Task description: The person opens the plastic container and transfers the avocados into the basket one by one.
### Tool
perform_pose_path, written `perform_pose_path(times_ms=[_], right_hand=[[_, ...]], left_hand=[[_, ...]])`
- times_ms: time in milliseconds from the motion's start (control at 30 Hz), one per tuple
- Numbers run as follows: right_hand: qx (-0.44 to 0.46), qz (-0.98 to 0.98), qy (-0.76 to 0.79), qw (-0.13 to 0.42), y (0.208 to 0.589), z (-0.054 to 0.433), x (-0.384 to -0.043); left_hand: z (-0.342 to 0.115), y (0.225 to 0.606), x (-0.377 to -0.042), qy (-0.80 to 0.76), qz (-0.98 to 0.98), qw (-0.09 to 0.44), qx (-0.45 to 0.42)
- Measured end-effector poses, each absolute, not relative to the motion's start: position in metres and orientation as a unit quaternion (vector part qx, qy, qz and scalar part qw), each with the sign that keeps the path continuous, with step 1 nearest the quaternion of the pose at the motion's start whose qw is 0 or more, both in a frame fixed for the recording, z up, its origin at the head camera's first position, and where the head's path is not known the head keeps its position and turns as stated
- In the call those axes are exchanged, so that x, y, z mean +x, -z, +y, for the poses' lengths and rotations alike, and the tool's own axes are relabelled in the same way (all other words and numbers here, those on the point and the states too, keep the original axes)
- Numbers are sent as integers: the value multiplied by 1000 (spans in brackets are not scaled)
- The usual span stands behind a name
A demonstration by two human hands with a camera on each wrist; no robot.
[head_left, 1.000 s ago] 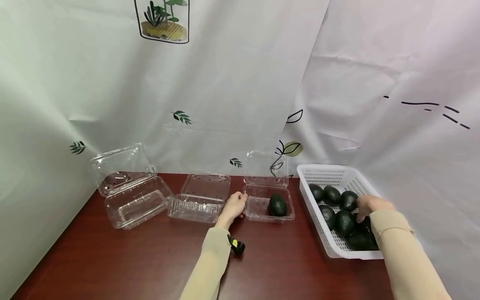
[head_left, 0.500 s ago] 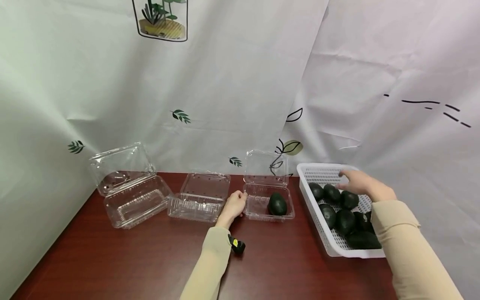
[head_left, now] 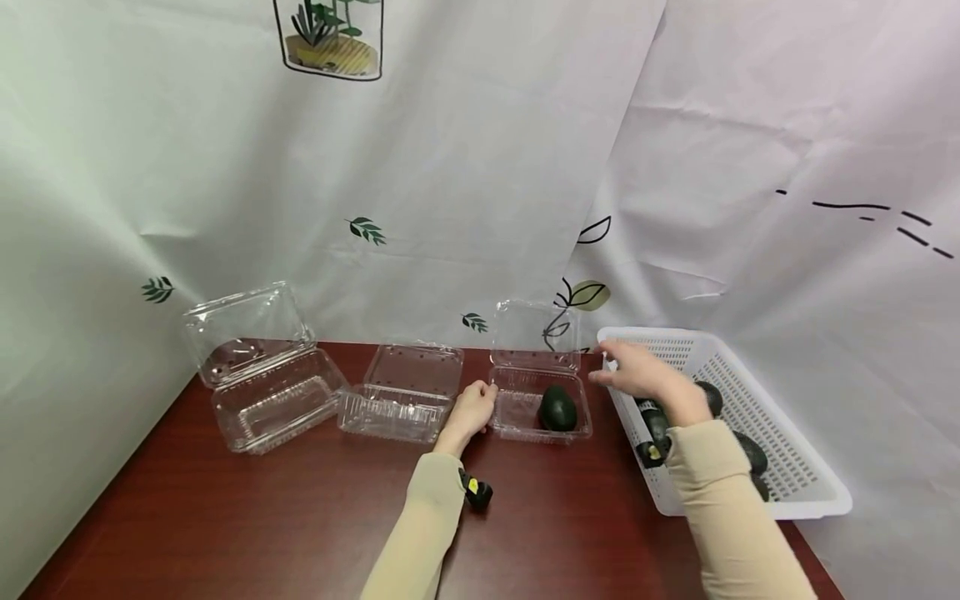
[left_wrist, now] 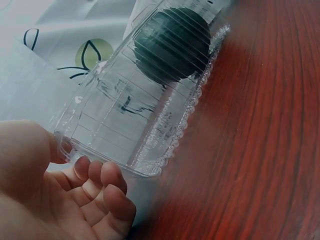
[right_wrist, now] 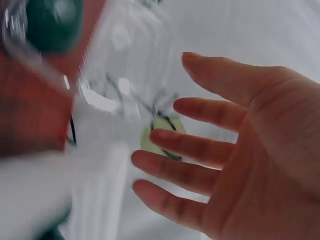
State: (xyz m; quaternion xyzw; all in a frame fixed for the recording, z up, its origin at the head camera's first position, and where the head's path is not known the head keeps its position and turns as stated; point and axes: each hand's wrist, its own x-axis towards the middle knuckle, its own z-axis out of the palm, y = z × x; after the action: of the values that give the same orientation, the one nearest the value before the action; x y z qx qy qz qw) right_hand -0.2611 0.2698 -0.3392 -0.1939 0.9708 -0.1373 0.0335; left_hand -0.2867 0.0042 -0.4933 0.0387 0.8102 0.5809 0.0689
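At the left rim of the right-hand clear plastic clamshell box (head_left: 517,404), my left hand (head_left: 471,412) pinches the edge between thumb and fingers, as the left wrist view shows. The box's lid stands raised at the back, and one dark green avocado (head_left: 558,408) lies in the right half of its base. My right hand (head_left: 641,371) is over the left side of a white slotted basket (head_left: 813,507). Its fingers (right_wrist: 195,145) are spread and nothing is in them. Dark avocados (head_left: 751,454) lie in the basket, several of them hidden under the right hand and sleeve.
Two more clear clamshell boxes stand open to the left: a middle box (head_left: 397,412) and a far-left box (head_left: 277,400). A white printed curtain (head_left: 450,167) hangs behind the red-brown table (head_left: 262,517). A black wrist camera (head_left: 477,493) sits by the left sleeve.
My right hand has risen off the avocados in the basket and moved left to the basket's near-left rim, carrying nothing. My left hand has stayed at the box's edge.
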Motion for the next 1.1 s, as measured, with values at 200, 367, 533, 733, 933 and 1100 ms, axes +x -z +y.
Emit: perform_pose_path(times_ms=[200, 367, 533, 733, 933, 1100], right_hand=[[-189, 970, 144, 61, 373, 236, -264], [-165, 974, 145, 58, 398, 216, -264], [-144, 977, 155, 41, 422, 205, -266], [-134, 969, 202, 38, 440, 194, -271], [-139, 967, 214, 23, 449, 186, -274], [-150, 965, 217, 13, 443, 184, -276]], left_hand=[[4, 494, -286, -581, 810, 65, 40], [4, 494, -283, -578, 813, 59, 37], [5, 496, -283, -571, 818, 61, 35], [7, 496, -283, -573, 817, 59, 40], [7, 498, -283, -576, 814, 60, 39], [4, 495, -284, -581, 811, 59, 39]])
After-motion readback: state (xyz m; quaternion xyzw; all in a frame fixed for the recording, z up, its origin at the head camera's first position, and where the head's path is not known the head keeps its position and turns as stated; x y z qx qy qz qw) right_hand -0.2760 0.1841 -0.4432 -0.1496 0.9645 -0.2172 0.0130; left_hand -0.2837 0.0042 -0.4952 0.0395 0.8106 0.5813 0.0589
